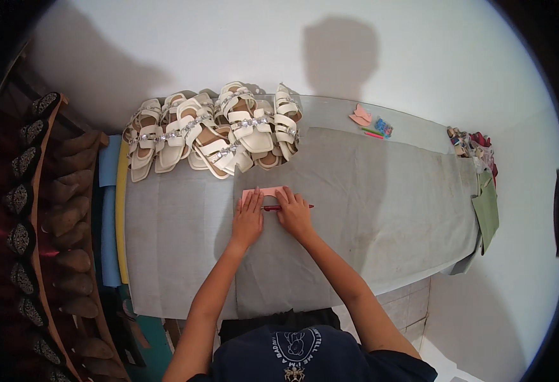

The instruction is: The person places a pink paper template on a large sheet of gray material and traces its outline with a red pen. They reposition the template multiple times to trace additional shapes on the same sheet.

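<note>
Left hand (248, 221): was laid flat, fingers extended close together, tips set on the left part of the pink piece (268, 191). Pink piece: was placed on the grey sheet (343, 191), ahead of both palms, its long axis aligned roughly left to right. Red pen (271, 207): was aligned much the same way, partly covered by the nearer right hand (293, 214). Right hand: was stretched forward, fingertips at the piece's right end; whether the pen was gripped could not be told.

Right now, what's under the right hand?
The right hand has its fingertips on the pink piece, and a red pen shows on both sides of that hand. The pen's covered middle can't be seen, nor whether it's gripped.
</note>
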Available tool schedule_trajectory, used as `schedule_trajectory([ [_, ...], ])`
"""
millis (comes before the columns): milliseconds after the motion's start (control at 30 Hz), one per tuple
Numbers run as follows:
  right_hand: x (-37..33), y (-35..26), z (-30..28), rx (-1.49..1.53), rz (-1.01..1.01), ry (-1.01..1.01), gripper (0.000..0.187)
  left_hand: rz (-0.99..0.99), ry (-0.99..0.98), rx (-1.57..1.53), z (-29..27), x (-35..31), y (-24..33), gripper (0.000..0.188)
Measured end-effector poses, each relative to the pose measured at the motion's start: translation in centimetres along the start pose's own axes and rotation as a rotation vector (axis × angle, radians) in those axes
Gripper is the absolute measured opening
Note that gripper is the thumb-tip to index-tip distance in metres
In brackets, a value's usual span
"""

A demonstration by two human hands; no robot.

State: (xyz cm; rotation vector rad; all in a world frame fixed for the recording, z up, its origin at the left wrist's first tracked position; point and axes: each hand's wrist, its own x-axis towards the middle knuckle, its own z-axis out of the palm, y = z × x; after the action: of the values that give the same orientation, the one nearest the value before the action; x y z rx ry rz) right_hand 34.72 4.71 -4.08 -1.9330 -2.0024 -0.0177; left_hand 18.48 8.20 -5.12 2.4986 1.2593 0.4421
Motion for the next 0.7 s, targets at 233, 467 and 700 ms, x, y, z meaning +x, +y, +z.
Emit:
schedule_trajectory([
  [233,-0.6,-1.0,-0.6,-0.031,0.066,-0.028,0.059,0.012,-0.037,0.003,-0.1,0.6,-0.5,0.063],
  [467,-1.2,-1.3,-0.3,-0.023,0.101,-0.038,0.062,0.034,-0.035,0.002,0.3,0.8,-1.1,0.067],
  [700,-1.3,-1.9,-0.1,-0.004,0.111,-0.031,0.065,0.032,0.035,0.009,1.0,0.7,-1.4,0.062],
])
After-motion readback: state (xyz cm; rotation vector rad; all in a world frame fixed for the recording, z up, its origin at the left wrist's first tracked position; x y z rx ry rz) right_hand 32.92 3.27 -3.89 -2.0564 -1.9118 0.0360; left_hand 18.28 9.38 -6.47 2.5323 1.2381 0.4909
